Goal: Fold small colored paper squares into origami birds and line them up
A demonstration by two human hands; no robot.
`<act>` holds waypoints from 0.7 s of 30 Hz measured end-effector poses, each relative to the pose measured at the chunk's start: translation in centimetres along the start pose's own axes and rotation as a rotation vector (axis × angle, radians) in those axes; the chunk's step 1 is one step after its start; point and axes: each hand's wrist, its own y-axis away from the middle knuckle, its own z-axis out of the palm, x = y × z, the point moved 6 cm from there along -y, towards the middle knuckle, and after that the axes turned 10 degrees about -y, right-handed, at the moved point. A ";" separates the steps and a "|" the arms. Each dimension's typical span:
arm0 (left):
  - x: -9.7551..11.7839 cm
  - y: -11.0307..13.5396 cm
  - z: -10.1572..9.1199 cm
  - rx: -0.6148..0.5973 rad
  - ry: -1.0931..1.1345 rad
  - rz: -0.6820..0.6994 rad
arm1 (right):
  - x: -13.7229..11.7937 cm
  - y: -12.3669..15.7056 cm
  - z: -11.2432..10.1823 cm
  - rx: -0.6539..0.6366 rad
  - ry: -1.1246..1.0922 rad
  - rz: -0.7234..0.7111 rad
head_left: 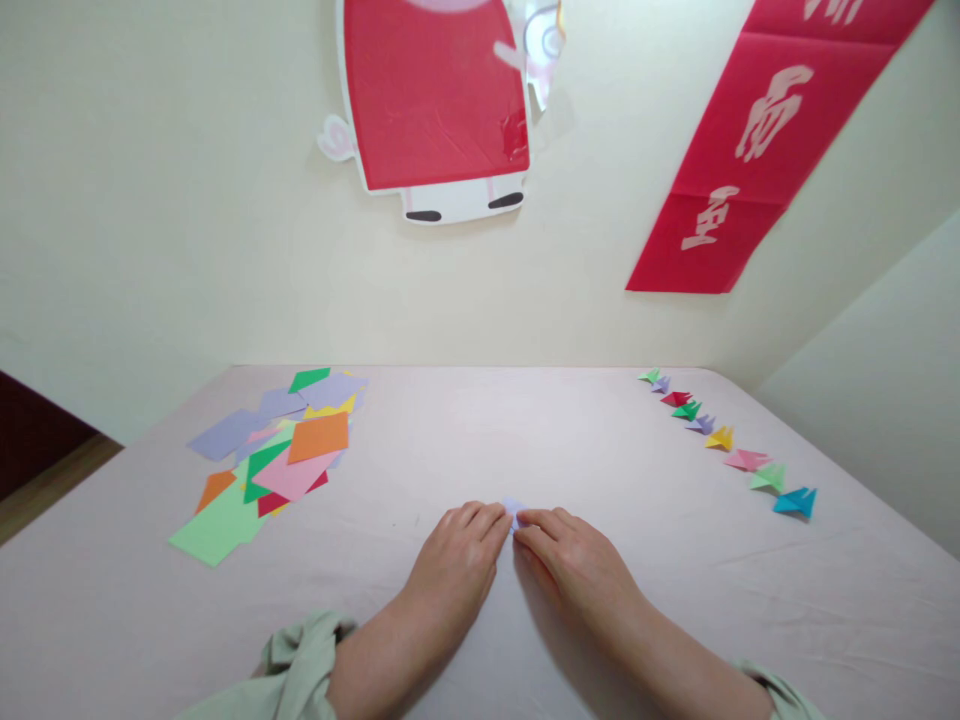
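A small piece of folded lilac paper [513, 505] lies on the table in front of me, mostly covered by my fingers. From the left, my left hand [461, 550] presses it with fingers held together. My right hand [574, 555] meets it from the other side, its fingertips closed on the paper's right edge. The two hands' fingertips almost touch. How the paper is folded underneath cannot be made out.
Loose coloured paper sheets [300, 470] lie in an overlapping pile at the left. Several small folded paper figures [769, 478] form a slanting row along the right. The pale tablecloth [480, 430] reaches back to a wall [480, 310] bearing a red banner [720, 200].
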 end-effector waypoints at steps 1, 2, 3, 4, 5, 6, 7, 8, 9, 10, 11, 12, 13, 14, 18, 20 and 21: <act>0.0 0.0 -0.1 -0.008 0.000 -0.002 | 0.0 0.0 0.0 0.002 0.001 -0.001; 0.1 0.0 -0.1 -0.015 -0.002 -0.005 | 0.0 0.0 0.0 0.006 0.002 -0.001; 0.1 0.0 -0.2 -0.020 -0.004 -0.007 | 0.0 0.0 0.1 0.010 0.004 -0.002; 0.1 0.0 -0.2 -0.025 -0.005 -0.006 | 0.0 0.0 0.1 0.013 0.006 -0.002; 0.1 0.0 -0.3 -0.027 -0.008 -0.007 | 0.0 0.0 0.1 0.015 0.007 -0.001; 0.1 0.0 -0.3 -0.027 -0.010 -0.007 | 0.0 0.0 0.1 0.017 0.009 0.000; 0.1 0.0 -0.3 -0.025 -0.013 -0.007 | 0.0 -0.1 0.1 0.018 0.011 0.002; 0.1 0.0 -0.3 -0.021 -0.017 -0.009 | 0.0 -0.1 0.1 0.018 0.013 0.001; 0.0 0.0 -0.3 -0.015 -0.020 -0.010 | 0.0 -0.1 0.1 0.018 0.016 0.000; 0.0 0.0 -0.2 -0.011 -0.023 -0.011 | 0.1 -0.1 0.1 0.018 0.019 -0.001; 0.0 -0.1 -0.2 -0.008 -0.025 -0.011 | 0.1 -0.1 0.1 0.019 0.023 -0.004; 0.0 -0.1 -0.2 -0.009 -0.026 -0.008 | 0.0 -0.1 0.1 0.019 0.026 -0.006; 0.0 -0.1 -0.2 -0.011 -0.027 -0.005 | 0.0 -0.1 0.1 0.017 0.029 -0.008; 0.1 -0.1 -0.3 -0.015 -0.028 -0.003 | 0.0 -0.1 0.1 0.014 0.032 -0.008; 0.3 -0.1 -0.6 -0.037 -0.045 0.001 | -0.1 0.0 0.0 0.001 0.042 -0.010; 0.4 -0.1 -0.6 -0.045 -0.073 0.004 | -0.2 0.1 -0.2 0.000 0.048 -0.015; 0.4 -0.1 -0.6 -0.049 -0.085 0.008 | -0.3 0.1 -0.3 -0.002 0.050 -0.013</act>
